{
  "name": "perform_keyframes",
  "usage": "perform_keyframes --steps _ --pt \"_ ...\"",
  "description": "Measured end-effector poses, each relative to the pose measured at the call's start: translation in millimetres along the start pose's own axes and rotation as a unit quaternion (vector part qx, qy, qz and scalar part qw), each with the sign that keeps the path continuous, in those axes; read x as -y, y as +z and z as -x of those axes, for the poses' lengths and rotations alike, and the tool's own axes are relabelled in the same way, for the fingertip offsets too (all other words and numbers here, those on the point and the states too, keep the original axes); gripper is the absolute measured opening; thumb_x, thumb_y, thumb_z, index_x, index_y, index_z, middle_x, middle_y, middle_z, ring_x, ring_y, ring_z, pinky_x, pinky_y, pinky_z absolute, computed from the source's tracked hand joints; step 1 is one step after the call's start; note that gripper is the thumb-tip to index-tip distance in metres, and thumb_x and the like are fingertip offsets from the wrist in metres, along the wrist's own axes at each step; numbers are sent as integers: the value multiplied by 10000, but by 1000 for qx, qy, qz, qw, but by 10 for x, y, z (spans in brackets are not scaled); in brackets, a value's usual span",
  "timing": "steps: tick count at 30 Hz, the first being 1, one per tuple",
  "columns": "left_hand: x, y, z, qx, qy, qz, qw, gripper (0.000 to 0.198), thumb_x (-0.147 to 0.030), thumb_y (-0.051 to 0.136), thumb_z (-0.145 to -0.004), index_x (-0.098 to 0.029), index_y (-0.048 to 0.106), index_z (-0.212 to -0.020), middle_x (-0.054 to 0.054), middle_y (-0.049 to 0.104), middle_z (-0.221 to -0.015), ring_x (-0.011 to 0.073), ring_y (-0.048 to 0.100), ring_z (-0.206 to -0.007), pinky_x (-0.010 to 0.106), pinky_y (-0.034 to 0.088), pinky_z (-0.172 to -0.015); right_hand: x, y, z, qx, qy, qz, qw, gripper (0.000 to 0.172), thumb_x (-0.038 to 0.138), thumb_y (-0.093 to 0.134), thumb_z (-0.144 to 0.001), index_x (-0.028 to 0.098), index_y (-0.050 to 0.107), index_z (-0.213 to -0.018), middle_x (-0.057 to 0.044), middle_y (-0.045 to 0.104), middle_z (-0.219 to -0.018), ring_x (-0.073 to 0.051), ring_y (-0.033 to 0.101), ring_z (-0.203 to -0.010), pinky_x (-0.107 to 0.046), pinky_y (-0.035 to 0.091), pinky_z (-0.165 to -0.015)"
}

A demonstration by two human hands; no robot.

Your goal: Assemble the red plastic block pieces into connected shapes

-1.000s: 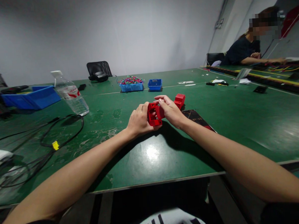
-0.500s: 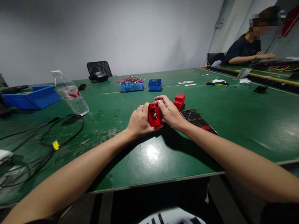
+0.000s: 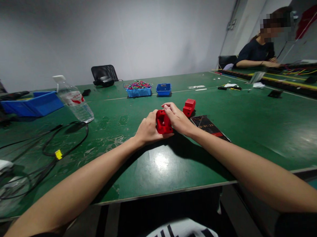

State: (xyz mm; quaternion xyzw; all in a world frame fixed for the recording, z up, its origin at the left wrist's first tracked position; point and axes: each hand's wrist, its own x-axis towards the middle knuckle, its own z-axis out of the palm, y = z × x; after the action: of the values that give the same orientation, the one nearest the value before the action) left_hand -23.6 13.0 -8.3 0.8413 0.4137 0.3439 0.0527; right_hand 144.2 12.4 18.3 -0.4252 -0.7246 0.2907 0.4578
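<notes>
A red hollow block (image 3: 163,127), apparently plastic with an opening in its middle, is held above the green table between both hands. My left hand (image 3: 147,128) grips it from the left, fingers behind it and thumb below. My right hand (image 3: 177,117) closes on the upper right side, thumb and fingers bent against the block; whether a smaller piece lies between them I cannot tell. Just beyond my right hand, a second red block (image 3: 189,107) rests on the table. A phone (image 3: 210,128) showing a timer lies beside my right wrist.
Ahead stand a blue bin of small colourful pieces (image 3: 139,92) and a smaller blue bin (image 3: 164,90). To the left are a leaning water bottle (image 3: 75,102), a large blue bin (image 3: 35,105) and black cables (image 3: 66,152). Another person (image 3: 259,53) sits at the far right.
My right hand has shifted slightly on the block, its fingers now lying closer over the top edge. My left hand keeps its grip. The person at the right has moved their hands a little leftward.
</notes>
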Motion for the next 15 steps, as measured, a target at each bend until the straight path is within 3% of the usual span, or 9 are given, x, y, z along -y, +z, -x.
perform_keyframes --steps 3,7,12,15 --pt "28 11 4 35 -11 74 997 959 -618 812 -626 -185 389 -1369 164 597 -1304 325 641 -1150 490 514 -1004 20 -53 -13 14 -18 58 998 360 516 353 -1006 224 542 -1098 -59 680 -1056 -190 632 -942 -325 467 -890" --pt "42 14 9 57 -39 93 993 1023 -617 829 -603 -180 341 -1390 176 611 -1298 344 669 -1125 507 534 -970 25 -105 -39 13 -24 103 994 365 519 407 -994 202 580 -1042 -92 675 -1083 -214 618 -1015 -355 453 -945" --pt "75 24 15 57 -28 96 993 1060 -596 839 -600 -184 303 -1416 173 631 -1280 346 681 -1115 501 548 -951 6 -75 -39 110 129 -67 983 507 634 501 -924 203 541 -1187 -78 685 -1064 -194 651 -936 -324 540 -798" --pt "83 33 19 51 -24 92 994 1060 -589 852 -581 -197 322 -1412 164 623 -1299 348 674 -1130 500 540 -973 -24 -37 -14 128 131 -120 976 503 602 606 -875 207 544 -1180 -48 691 -1006 -180 661 -883 -291 551 -723"
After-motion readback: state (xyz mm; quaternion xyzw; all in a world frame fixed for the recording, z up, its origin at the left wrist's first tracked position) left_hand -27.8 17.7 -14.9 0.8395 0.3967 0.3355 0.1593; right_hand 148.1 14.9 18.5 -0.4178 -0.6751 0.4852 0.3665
